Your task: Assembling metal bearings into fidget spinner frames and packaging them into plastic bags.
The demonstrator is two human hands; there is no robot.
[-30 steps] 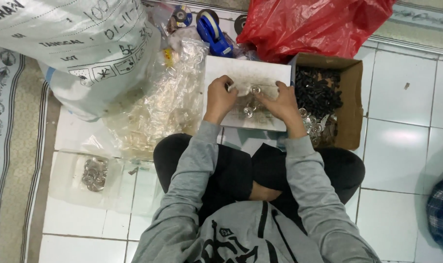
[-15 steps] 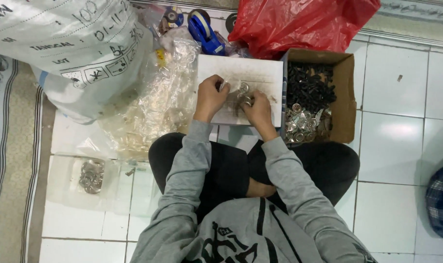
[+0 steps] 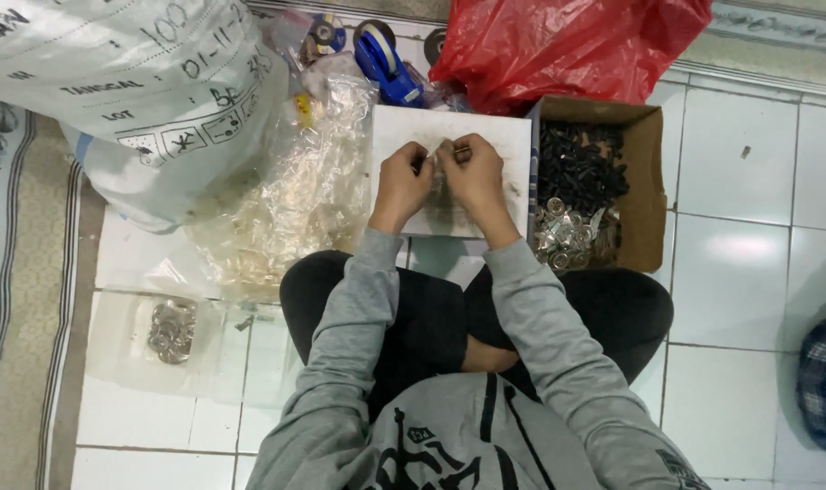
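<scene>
Hands over white board [image 3: 485, 136], left hand [image 3: 401, 186] and right hand [image 3: 474, 177] pinching small dark-and-silver part [image 3: 461, 151]

Small part pinched between left hand [image 3: 402, 184] and right hand [image 3: 474, 174]: too small to identify, mostly hidden by fingers. White sack [image 3: 113, 82] cut off at 10 o'clock edge. Red bag [image 3: 567, 45] cut at 12. Checked cloth [image 3: 825, 381] cut at 4.

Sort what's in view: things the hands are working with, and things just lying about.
In use: left hand and right hand pinching a small part over the white square board; brown cardboard box of black and silvery parts.

Lying about: red plastic bag, blue tape dispenser, big white sack.
</scene>
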